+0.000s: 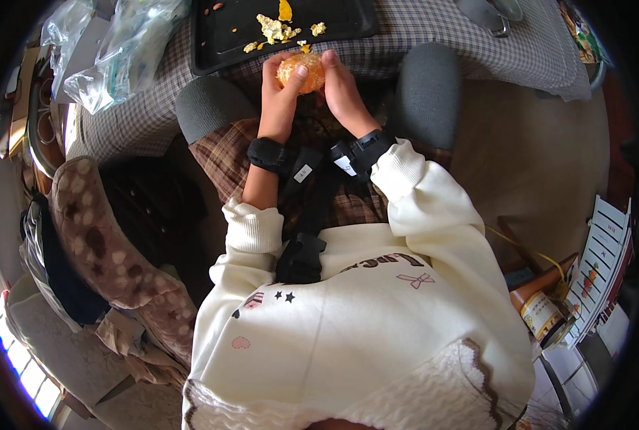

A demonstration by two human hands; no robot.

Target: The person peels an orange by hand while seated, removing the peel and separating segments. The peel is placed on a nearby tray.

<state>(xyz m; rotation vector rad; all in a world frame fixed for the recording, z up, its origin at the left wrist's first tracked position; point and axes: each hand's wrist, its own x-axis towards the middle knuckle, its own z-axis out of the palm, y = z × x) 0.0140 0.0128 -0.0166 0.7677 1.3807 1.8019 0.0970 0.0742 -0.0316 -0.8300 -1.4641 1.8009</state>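
Note:
A peeled orange citrus fruit [311,75], with white pith still on its surface, is held just in front of the tray's near edge. My left hand [280,91] grips it from the left, thumb across its front. On the fruit's right side rests my right hand [345,94], fingers raised and the thumb side against it; its fingertips are partly hidden. Beyond the fruit, torn pieces of peel [276,29] lie on a black tray [346,21], most with the white inner side up. Both wrists wear black straps with small devices.
A checked tablecloth [421,27] covers the table under the tray. Clear plastic bags [131,48] lie at the left, and a grey metal pot or cup [483,13] stands at the far right. My knees in grey fabric [429,97] touch the cloth's hanging edge. A spotted plush cover [99,236] is at left.

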